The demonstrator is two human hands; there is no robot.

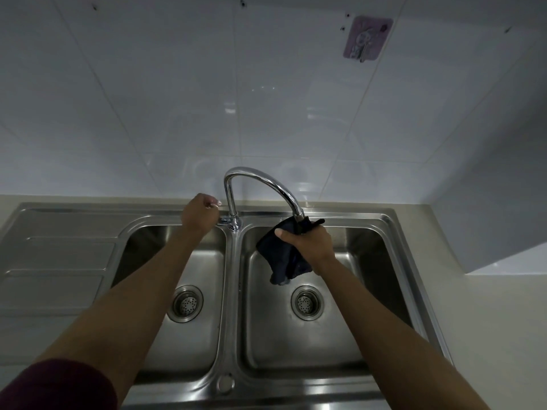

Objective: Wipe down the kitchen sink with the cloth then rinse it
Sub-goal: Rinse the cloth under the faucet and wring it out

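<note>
A stainless double-bowl sink fills the lower half of the head view. Its chrome gooseneck tap curves over the right bowl. My right hand holds a dark blue cloth bunched right under the spout, above the right bowl. My left hand is closed around the tap handle at the base of the tap, behind the left bowl; the handle is mostly hidden by my fingers. I cannot make out running water.
A ribbed drainboard lies left of the bowls. Each bowl has a round strainer drain. A white tiled wall rises behind, with a stick-on hook upper right. A beige counter and a white box corner lie right.
</note>
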